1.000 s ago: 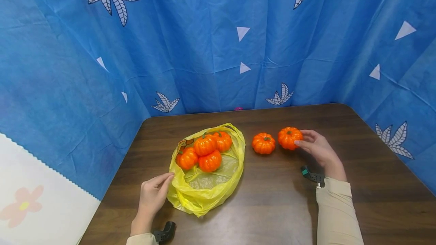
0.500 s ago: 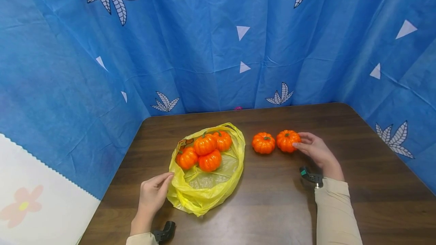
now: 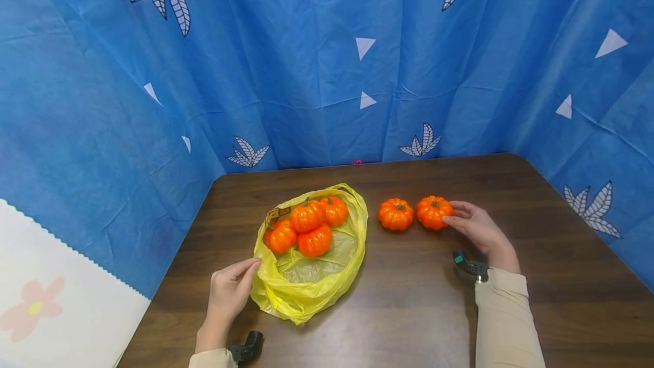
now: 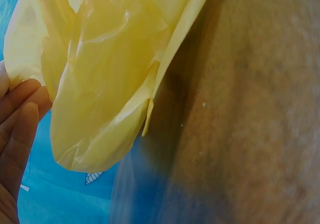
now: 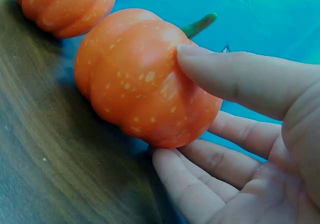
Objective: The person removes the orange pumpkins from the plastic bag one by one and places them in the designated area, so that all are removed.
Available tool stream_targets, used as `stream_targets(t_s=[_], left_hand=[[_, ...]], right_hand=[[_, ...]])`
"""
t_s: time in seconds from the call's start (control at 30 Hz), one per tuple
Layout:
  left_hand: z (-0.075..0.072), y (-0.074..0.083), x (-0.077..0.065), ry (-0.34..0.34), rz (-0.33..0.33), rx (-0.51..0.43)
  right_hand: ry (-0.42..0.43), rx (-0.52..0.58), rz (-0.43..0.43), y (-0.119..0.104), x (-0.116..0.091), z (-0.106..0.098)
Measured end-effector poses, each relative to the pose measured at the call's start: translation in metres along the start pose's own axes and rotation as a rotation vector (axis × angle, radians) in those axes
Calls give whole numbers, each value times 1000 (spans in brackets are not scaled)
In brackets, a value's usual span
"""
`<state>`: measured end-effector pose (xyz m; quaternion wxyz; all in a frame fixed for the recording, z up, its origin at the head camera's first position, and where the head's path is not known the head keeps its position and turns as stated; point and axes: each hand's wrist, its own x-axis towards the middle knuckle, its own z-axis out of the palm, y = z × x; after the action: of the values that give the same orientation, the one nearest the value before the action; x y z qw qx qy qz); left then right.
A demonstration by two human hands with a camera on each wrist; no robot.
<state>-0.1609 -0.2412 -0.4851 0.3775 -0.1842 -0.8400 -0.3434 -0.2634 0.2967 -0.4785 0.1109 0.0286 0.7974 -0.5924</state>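
Observation:
A yellow plastic bag (image 3: 306, 300) lies with its mouth spread on the table, and several small orange pumpkins (image 3: 308, 217) are inside it. At its left rim my left hand (image 3: 228, 294) pinches the plastic between thumb and fingers; the left wrist view shows the fingertips (image 4: 31, 115) at the yellow film. To the right, my right hand (image 3: 482, 231) holds another pumpkin (image 5: 145, 79) by its side, thumb on top near the green stem and fingers beneath. A further pumpkin (image 3: 395, 214) sits on the table just left of the held one.
The dark wooden table (image 3: 409, 311) extends around the bag. A blue patterned curtain (image 3: 327, 61) hangs behind it and along both sides. White cloth with a flower print (image 3: 56, 300) is at the left. Each wrist wears a black camera mount (image 3: 470, 266).
Over the last second the pumpkin in my right hand has come down slightly towards the table, shifting a little left and then back right. My left hand and the bag stay in place.

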Motion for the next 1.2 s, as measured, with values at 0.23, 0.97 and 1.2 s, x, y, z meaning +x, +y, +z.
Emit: stream_targets(t_s=[0.23, 0.97, 1.2], left_hand=[[0, -2, -1, -3, -2, -19], [0, -5, -3, -8, 5, -10], [1, -4, -2, -2, 5, -5]], right_hand=[[-2, -42, -5, 1, -1, 0], [-5, -110, -13, -1, 2, 3], [5, -164, -6, -5, 0, 1]])
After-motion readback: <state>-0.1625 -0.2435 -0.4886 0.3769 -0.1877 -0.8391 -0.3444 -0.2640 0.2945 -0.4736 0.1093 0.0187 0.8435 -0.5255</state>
